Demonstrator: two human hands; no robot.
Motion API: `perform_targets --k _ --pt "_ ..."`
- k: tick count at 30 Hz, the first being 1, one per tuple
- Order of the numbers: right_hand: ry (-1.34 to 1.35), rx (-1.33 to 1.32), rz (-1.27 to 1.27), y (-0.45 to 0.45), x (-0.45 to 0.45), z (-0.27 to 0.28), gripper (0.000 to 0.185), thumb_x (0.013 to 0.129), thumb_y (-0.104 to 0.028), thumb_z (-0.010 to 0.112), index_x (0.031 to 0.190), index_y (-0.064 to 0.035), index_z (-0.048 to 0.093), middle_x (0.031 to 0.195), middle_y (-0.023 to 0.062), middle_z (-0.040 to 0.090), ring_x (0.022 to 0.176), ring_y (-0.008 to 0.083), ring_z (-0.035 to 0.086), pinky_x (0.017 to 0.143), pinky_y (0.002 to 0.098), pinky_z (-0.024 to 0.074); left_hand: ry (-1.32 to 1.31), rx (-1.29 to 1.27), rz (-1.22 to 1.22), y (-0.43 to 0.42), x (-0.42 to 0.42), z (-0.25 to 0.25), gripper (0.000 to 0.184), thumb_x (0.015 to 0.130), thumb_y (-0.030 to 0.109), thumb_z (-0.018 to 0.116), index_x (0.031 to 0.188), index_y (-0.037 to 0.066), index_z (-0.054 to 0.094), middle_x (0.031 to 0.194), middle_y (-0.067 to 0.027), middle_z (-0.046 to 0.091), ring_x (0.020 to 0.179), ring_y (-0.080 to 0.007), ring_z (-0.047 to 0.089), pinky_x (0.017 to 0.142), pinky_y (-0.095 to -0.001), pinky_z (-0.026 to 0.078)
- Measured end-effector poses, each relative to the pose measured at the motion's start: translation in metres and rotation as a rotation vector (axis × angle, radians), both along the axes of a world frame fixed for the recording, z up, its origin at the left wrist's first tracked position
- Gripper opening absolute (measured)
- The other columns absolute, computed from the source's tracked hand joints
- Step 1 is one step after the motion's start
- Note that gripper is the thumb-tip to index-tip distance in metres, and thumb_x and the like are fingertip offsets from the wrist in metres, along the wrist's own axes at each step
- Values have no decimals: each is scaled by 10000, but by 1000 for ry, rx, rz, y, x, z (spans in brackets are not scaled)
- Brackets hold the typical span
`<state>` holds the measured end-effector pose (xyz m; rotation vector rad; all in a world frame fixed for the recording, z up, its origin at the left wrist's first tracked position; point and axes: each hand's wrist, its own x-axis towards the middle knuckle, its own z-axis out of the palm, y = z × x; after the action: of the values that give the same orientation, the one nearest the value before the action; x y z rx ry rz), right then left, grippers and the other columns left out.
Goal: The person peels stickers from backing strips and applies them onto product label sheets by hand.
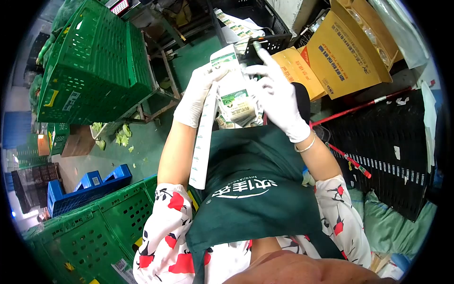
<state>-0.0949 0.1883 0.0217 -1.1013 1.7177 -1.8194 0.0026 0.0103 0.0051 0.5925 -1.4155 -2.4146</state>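
L hand (195, 98), white-gloved, pinches a label strip (201, 146) btwn thumb & fingers; strip's white tail hangs down along the L forearm to the apron (250, 194). R hand (280, 94), also gloved, is beside the labels w/ index finger out straight & other fingers bent; can't tell if it grips anything. Btwn the hands: a wider run of green/white labels (227, 64), w/ a stack of same-type labels (240, 108) just below, nr the apron top; whatever holds the stack is mostly hidden. Ahead, black crate (275, 42) has loose label sheets (236, 24) in it. To its R, open ctn (338, 54), flaps up, w/ clear plastic (373, 31) at its top; rest of contents n/v. Upper L: stacked green crates (92, 61) on a metal frame (168, 71), contents unclear, leafy scraps (124, 136) on floor below. Lower L: more green crates (101, 227), blue plastic pallet (90, 189) beside them. Far R: stacked black crates (378, 142), contents can't be made out.
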Motion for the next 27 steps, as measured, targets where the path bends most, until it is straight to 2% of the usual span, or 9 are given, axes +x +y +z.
perform_targets --k 2,3,8,12,15,18,19,22,27 --pt "103 115 -278 -3 -22 -11 505 904 -72 675 1364 -1 480 988 63 669 703 58 612 606 199 503 -45 -208 -36 -7 -1 -10 283 902 139 689 1125 -32 662 984 -49 706 861 -103 645 810 -255 510" --pt "-102 89 -240 0 -32 -6 386 936 -114 645 1282 3 520 940 50 650 674 60 590 584 210 499 -65 -315 -55 -7 -3 -9 274 900 134 692 1118 -31 669 984 -49 710 869 -98 643 809 -251 507" --pt "-94 64 -108 -10 -27 4 286 951 -163 636 1192 -30 556 910 50 639 740 79 602 649 232 519 -52 -456 -111 9 -7 -21 286 897 135 696 1135 -23 679 989 -35 707 849 -57 605 759 -218 492" --pt "349 300 -183 -23 -28 -3 436 861 -220 742 1195 -38 528 876 77 663 744 136 646 673 269 539 -69 -493 -143 13 -5 -19 278 906 120 699 1139 -29 676 1000 -40 707 860 -63 618 778 -222 504" --pt "708 323 -594 -27 -23 -10 508 854 -226 753 1262 -41 513 881 63 675 740 133 653 687 274 546 -78 -471 -143 13 -1 -16 272 908 102 699 1146 -29 675 1003 -42 708 862 -68 625 776 -227 510" --pt "159 214 -206 -24 -29 -10 561 858 -217 746 1329 -41 500 874 53 687 762 119 661 697 271 549 -80 -469 -121 15 1 -5 269 920 139 689 1135 -22 681 983 -37 710 842 -67 624 755 -234 510" --pt "115 148 -198 -21 -27 -9 570 867 -174 729 1367 -39 491 865 57 698 745 99 661 693 259 549 -82 -477 -108 17 1 1 270 926 157 683 1130 -20 684 975 -36 712 833 -67 624 749 -236 510" --pt "123 139 -85 -2 -15 6 486 870 -53 707 1323 -11 538 904 24 676 740 44 594 724 224 511 7 -132 -61 -4 -2 -6 306 952 173 644 1180 -31 657 1071 -43 691 898 -68 620 782 -208 491" --pt "147 172 -45 9 -15 5 368 933 -169 660 1256 -20 568 792 36 692 707 74 654 675 231 529 42 -109 -65 0 -8 -4 360 905 91 671 1234 -49 630 1106 -59 683 925 -83 616 841 -220 491"
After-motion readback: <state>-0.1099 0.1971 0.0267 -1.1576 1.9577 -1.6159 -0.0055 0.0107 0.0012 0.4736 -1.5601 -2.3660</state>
